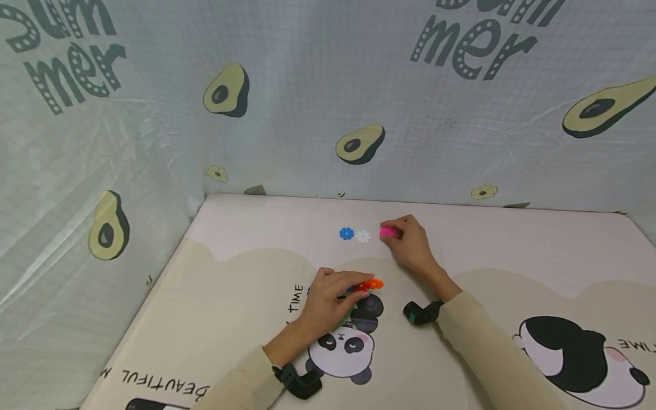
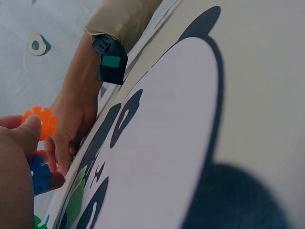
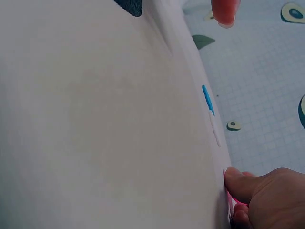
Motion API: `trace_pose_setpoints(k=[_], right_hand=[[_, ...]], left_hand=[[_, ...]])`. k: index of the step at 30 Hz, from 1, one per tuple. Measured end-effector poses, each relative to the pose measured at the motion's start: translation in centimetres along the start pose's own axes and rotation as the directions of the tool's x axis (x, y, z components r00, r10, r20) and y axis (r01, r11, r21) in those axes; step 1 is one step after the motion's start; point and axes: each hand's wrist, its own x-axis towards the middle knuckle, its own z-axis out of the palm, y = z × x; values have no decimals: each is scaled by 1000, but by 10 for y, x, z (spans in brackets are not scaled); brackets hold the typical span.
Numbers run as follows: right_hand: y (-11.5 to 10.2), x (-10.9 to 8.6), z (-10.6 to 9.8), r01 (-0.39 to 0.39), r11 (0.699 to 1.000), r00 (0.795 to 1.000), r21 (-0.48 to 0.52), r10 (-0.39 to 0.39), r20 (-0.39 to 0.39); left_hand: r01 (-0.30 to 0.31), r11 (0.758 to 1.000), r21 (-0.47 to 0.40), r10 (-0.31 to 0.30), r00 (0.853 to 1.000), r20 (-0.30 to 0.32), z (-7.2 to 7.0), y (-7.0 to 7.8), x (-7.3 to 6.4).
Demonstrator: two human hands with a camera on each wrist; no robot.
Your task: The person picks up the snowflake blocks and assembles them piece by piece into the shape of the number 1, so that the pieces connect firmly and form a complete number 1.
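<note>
My left hand (image 1: 330, 302) grips a joined group of notched plastic discs above the panda print. An orange disc (image 1: 377, 283) sticks out past the fingertips, with a red disc (image 1: 362, 286) beside it. In the left wrist view the thumb presses on the orange disc, a blue disc (image 2: 40, 174) shows lower down and a bit of a green disc (image 2: 39, 222) at the bottom. Farther back, my right hand (image 1: 411, 246) pinches a pink disc (image 1: 388, 232) at the table surface. Left of it lie a white disc (image 1: 363, 236) and a loose blue disc (image 1: 346, 233).
The table cover (image 1: 246, 319) carries printed pandas and lettering. A hanging sheet (image 1: 287, 114) with avocado prints rises behind the table's back edge and along its left side. Each wrist wears a black device, such as the one on the right (image 1: 422, 312).
</note>
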Motion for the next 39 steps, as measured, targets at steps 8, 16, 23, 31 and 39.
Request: trace_pose_setpoints(k=[8,16,23,31,39], right_hand=[[3,-5,-5,52,999,999,13,-52,-11],[4,-16,-13,37,998,999,57,-36,-18],[-2,-27,-21,44,993,999,111,-44,-6],[-10,-41,-34,34,983,999,183,-40,28],[-12,-58,-41,10,966,995,259,-34,90]], left_hand=[[3,1000,-16,-3,1000,-2,1,1,0],[12,1000,-17,-12,1000,9,2,1,-1],[13,1000,-21,-13,1000,5,2,1,0],[13,1000,-21,-13,1000,5,1,0,0],[16,1000,-20,-16,1000,10,1,1,1]])
